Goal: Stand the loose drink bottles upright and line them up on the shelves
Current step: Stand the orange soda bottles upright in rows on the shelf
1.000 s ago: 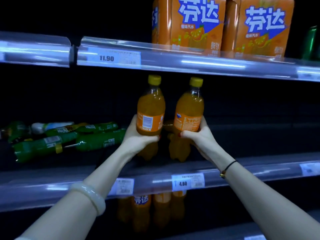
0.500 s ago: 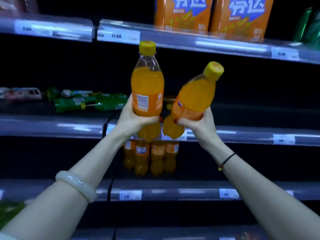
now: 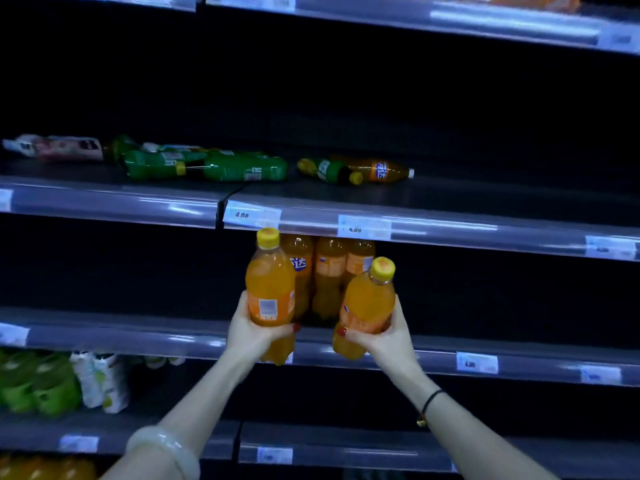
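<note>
Bottle [image 3: 270,282], orange soda, yellow cap [image 3: 267,237], upright in left grip [image 3: 252,336]; twin bottle [image 3: 369,299] tilted in right grip [image 3: 388,341]

White price tags [image 3: 364,227], green packs [image 3: 38,386] just beside white packs [image 3: 100,379]

- Price tag [image 3: 364,227] marked 4.80: clipped to the clear front rail [image 3: 450,231] of a shelf [image 3: 485,199].
- Left of the price tag: seam [image 3: 219,211] between two shelf bays.
- Above and below the price tag: further rails catching bluish glare.
- Behind the price tag: back panel [image 3: 381,98] in deep shadow.
</note>
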{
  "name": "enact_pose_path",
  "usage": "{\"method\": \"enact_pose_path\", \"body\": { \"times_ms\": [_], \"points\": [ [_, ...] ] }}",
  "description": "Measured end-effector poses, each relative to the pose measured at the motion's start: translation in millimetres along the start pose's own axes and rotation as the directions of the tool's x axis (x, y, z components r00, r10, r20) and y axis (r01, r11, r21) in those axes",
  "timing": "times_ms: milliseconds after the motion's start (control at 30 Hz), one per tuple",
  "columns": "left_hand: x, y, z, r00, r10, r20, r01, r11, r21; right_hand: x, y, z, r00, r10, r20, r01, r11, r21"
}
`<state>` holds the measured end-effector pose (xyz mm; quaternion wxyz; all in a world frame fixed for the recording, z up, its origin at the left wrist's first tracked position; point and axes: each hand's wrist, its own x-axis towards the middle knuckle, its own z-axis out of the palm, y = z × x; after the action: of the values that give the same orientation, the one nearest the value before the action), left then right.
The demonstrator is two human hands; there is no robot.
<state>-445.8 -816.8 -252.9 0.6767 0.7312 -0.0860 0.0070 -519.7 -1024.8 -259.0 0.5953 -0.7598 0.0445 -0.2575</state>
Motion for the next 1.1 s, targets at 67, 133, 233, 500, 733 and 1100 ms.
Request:
{"method": "enact_pose_path", "body": {
  "times_ms": [67, 133, 233, 500, 733, 1100],
  "points": [
    [19, -16, -2, 0.998, 0.016, -0.053, -0.017, 1.000, -0.015, 13, 18, 11, 0.999, -0.011, -0.038, 0.011, 1.000, 0.010],
    [38, -24, -4, 0.997, 0.023, -0.070, -0.025, 0.999, -0.030, 26, 31, 24, 0.999, -0.001, -0.054, 0.002, 1.000, 0.026],
    [66, -39, -5, 0.999, 0.034, -0.039, -0.036, 0.999, -0.036, 45, 43, 47, 0.999, -0.003, -0.032, 0.004, 0.999, 0.032],
    [112, -56, -3, 0.993, 0.066, 0.101, -0.066, 0.998, -0.003, 89, 50, 82, 0.997, 0.067, 0.033, -0.067, 0.998, -0.004],
    [142, -62, 0, 0.992, -0.004, 0.126, -0.001, 0.999, 0.038, 109, 47, 85, 0.982, 0.148, 0.121, -0.141, 0.988, -0.069],
    [155, -65, 3, 0.984, -0.032, 0.176, 0.007, 0.990, 0.142, 117, 61, 92, 0.987, 0.161, 0.031, -0.151, 0.968, -0.199]
  ]
}}
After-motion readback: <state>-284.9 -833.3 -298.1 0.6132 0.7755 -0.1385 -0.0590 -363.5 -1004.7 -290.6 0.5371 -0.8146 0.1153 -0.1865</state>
